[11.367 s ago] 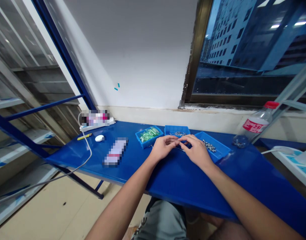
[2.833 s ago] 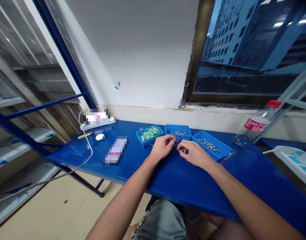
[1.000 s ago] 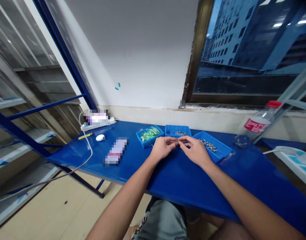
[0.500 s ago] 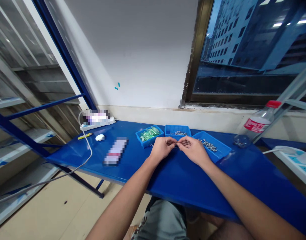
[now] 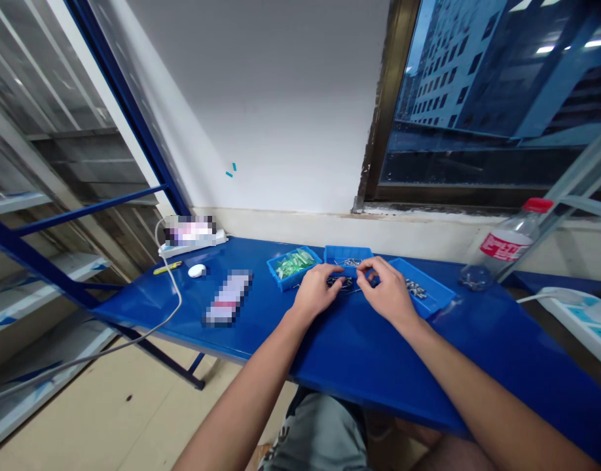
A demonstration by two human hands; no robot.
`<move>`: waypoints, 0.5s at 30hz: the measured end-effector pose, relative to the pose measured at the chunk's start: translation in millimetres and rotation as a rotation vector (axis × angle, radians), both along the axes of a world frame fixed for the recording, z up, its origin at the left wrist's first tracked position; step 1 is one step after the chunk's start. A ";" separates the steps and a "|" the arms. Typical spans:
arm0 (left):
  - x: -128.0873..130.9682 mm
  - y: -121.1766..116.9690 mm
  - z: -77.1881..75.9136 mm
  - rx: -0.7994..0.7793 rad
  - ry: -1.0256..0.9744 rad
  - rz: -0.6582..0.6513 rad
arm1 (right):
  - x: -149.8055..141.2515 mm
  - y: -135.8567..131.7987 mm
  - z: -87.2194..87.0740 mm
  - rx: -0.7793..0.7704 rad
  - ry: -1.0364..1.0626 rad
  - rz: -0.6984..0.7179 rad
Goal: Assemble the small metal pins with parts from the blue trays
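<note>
My left hand [image 5: 316,289] hovers low over the blue table, thumb and forefinger apart, with nothing visible between them. Facing it, my right hand [image 5: 386,289] has its fingers curved and slightly parted from the thumb; I see nothing held there. In the gap between the hands lie small dark and silvery metal pins [image 5: 344,284], too small to make out exactly. Behind them is a blue bin [image 5: 349,251] with thin metal pieces. Beside my right hand, a larger blue bin [image 5: 440,296] contains short metal fasteners [image 5: 415,288]. Left of my left hand, another blue bin [image 5: 282,282] holds green packets [image 5: 295,263].
The blue table [image 5: 359,353] carries a phone [image 5: 228,297], a white oval object [image 5: 197,270] and a yellow cutter [image 5: 167,267] at left. A white cable [image 5: 175,301] crosses its left edge. A plastic bottle [image 5: 501,245] stands tilted in view at right, near the window.
My hands were together at the fingertips and have drawn apart, the right one moving slightly rightward. The metal pins on the table between them now show.
</note>
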State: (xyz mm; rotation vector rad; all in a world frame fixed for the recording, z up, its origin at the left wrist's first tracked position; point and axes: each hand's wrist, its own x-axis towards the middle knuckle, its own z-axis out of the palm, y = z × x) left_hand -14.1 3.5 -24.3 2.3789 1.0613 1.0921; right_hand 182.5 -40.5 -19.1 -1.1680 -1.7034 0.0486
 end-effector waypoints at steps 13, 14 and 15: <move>-2.9 7.5 -16.7 0.026 0.271 -0.058 | 13.1 7.3 11.6 0.217 -0.120 -0.065; -3.1 8.2 -17.2 0.025 0.267 -0.062 | 13.8 7.8 11.4 0.220 -0.127 -0.070; -3.2 8.7 -17.6 0.026 0.263 -0.065 | 14.4 8.4 11.1 0.221 -0.133 -0.074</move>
